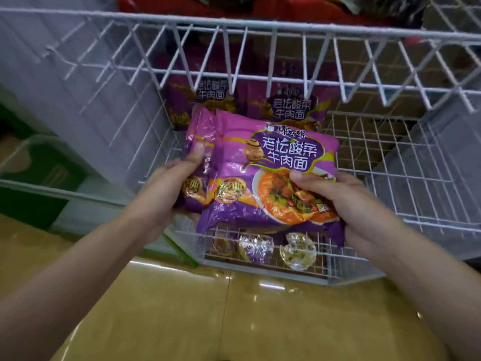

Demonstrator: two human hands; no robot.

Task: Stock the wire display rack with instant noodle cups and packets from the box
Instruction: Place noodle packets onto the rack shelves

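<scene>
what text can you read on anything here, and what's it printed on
"康师傅" – small brand mark on the front purple noodle packet held by both hands.
"老坛酸菜牛肉面" – large white title on that packet.
"老坛酸菜牛肉面" – on the two packets standing at the back of the wire basket, partly behind wires.
Gold round seals and bottom-right corner label: too blurred to read.

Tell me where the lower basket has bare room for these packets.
Bare wire floor lies on the right, between the standing purple packets and the right wall. The left rear is crowded with those packets; the front is covered by the packets in both hands.
</scene>
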